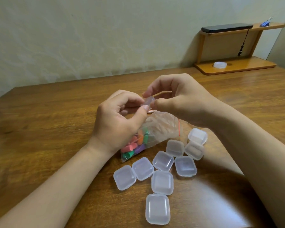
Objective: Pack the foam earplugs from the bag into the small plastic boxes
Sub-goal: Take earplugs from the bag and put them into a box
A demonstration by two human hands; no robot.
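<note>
Clear plastic fills the near side of my view. Nine small plastic boxes [162, 182] lie in a loose cluster on the wooden table [56, 129], on the near side of the zip bag [161, 127]. All have their lids down, and I see nothing coloured through their frosted walls.

The bag lies flat. The foam earplugs [135, 145], pink, orange, green and purple, are bunched in its near-left end. Its red seal strip is at the right end, and I cannot tell whether the mouth is open.

Just above the bag's far edge my left hand [118, 119] and right hand [176, 99] meet on one more box, the held box [148, 101]. Each hand pinches it narrowly between thumb and fingertips, with the other fingers curled. I cannot tell whether its lid is up or whether anything is inside. A small orange patch shows on the table under the hands, at the bag's far edge, but I cannot make out what it is.

My reading is that the job is barely begun. Nearly all the earplugs sit in the bag, the nine boxes look unfilled, and this held box is the only one being worked.

Well beyond the bag to the right stands a wooden shelf [237, 68] with a tape roll [220, 65] on its base and a black device [227, 27] on top.
</note>
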